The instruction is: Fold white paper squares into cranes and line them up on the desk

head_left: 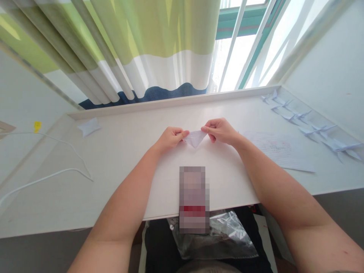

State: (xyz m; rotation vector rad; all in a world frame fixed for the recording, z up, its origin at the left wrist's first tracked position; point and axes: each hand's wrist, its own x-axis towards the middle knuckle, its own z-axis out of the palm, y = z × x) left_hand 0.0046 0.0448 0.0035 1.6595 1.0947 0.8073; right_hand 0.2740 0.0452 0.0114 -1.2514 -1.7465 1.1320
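Note:
Between my two hands, just over the white desk [127, 159], is a small folded piece of white paper [195, 138], its point facing toward me. My left hand [171, 138] pinches its left corner between thumb and fingers. The right corner is gripped the same way by my right hand [218, 130]. Beyond my right forearm lie sheets of paper [278, 151] with faint markings, partly covered by that arm. A pixelated rectangular object [193, 199] lies at the desk's front edge, below the folded paper.
Several folded paper figures [318, 130] line the desk's right side. A crumpled-looking white paper piece [89, 127] sits at the far left. A white cable [68, 169] loops across the left end. Clear plastic [224, 239] rests on my lap. Curtains [159, 38] hang behind.

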